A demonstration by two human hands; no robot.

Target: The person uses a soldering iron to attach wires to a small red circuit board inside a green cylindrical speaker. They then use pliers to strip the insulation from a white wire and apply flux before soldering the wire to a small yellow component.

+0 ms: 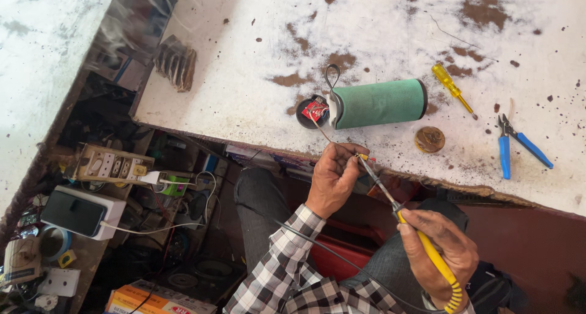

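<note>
White surface [256, 76], paint worn through to brown patches, fills the upper view; its front edge runs above the person's lap. Green fabric-covered cylindrical speaker [378, 103] lies on its side near mid-surface, end cap off, small red circuit board [315, 110] exposed at its left end beside a dark round cap. Thin wire [320, 129] runs from the board down toward the left hand. Blue-handled pliers [510, 144] lie well to the right, jaws toward the far side. Yellow-handled screwdriver [450, 86] lies between speaker and pliers, further back. Small round brown tin [430, 139] sits just below the speaker's right end. Left hand [332, 178], at the surface edge, closed with fingertips pinched on the wire end. Right hand [442, 253], lower right over the lap, wrapped closed around the yellow handle of a soldering iron [400, 213]; its metal tip meets the wire at the left hand's fingertips. Below the surface at left: a cluttered shelf with a white switchboard [107, 164] and a phone [72, 213].
</note>
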